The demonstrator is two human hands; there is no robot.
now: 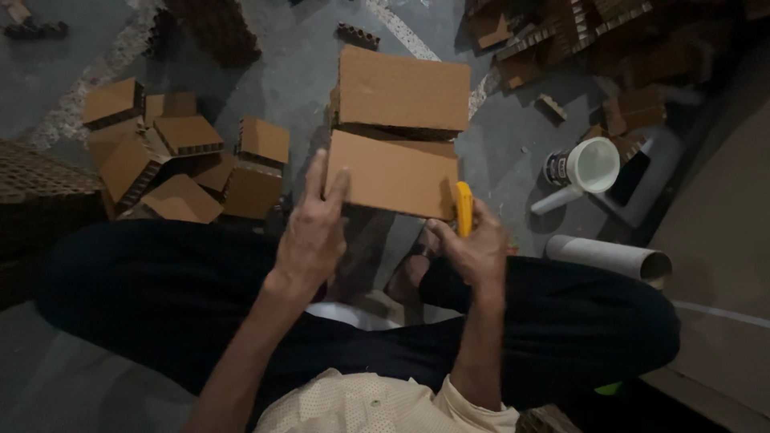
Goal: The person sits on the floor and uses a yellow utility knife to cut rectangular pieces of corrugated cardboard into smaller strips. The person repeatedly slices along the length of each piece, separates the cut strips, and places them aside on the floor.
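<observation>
L hand [309,232] presses fingers flat on left edge of cardboard block [393,174], not curled round it. R hand [473,244] closed round yellow knife [464,208] at block's right edge. Block sits on floor [305,80] before crossed legs, second block [403,90] touching behind.

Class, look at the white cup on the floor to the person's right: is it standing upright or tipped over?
Upright. The white cup shows its round open mouth facing up at the camera, its base on the grey floor.
</observation>
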